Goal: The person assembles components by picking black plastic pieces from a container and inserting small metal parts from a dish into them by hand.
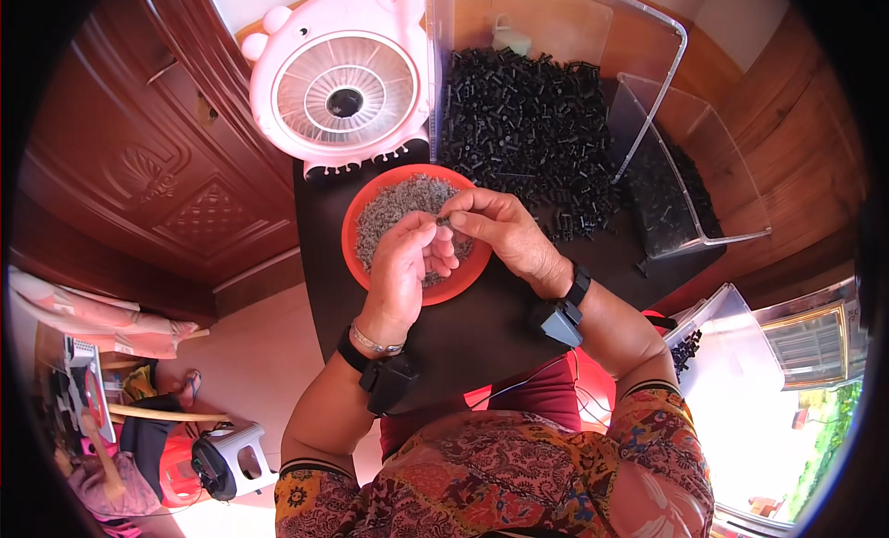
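My two hands meet over an orange-red bowl (350, 225) heaped with small grey pieces (384, 218), too fine to tell their kind. My right hand (505, 231) pinches a small dark piece (444, 221) between thumb and fingertips. Just to its left, my left hand (403, 265) is closed, thumb and curled fingers touching that same piece; anything else inside the fingers is hidden. Beyond the right hand, a large pile of small black plastic pieces (528, 121) spreads out of a clear bin (671, 84) lying on the dark table (444, 353).
A pink pig-shaped fan (269, 103) stands behind the bowl. Right of the pile lies another clear bin (690, 234) with black pieces. A clear container (732, 344) sits below the table's right side. At lower left are a grey-white stool (245, 455) and household items.
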`<state>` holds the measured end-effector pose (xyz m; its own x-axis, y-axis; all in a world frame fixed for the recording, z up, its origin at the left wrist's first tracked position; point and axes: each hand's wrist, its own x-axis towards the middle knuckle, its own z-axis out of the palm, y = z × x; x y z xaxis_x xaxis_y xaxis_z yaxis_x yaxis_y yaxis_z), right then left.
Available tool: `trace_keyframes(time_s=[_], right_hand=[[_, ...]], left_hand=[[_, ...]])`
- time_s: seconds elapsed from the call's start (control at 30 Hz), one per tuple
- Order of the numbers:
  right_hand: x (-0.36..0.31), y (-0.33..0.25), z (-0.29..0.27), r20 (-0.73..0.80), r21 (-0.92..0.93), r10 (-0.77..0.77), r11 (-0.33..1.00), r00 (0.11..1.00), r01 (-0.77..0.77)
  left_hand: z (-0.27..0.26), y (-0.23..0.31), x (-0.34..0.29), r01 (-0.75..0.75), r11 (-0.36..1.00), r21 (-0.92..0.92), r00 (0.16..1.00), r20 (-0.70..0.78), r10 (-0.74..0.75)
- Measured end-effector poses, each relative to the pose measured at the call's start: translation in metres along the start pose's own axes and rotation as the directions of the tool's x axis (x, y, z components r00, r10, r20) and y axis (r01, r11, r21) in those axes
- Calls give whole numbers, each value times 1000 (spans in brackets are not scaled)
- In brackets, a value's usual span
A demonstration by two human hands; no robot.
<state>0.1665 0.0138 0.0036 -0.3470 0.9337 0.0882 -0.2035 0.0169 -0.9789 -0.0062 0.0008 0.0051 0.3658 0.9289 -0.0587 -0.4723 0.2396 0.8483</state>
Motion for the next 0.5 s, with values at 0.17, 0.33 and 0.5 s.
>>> trace_keyframes(time_s=[0.17,0.33,0.5], right_hand=[[0,-1,3,-4,-6,-7,1000,1000,7],[-2,6,11,-112,-59,-135,990,984,129],[-9,-2,20,-134,-316,-262,925,956,209]], left_hand=[[3,2,-2,-31,999,35,999,-16,31],[6,-4,-2,-147,952,269,987,-21,159],[7,-8,-3,-326,848,418,932,-8,362]])
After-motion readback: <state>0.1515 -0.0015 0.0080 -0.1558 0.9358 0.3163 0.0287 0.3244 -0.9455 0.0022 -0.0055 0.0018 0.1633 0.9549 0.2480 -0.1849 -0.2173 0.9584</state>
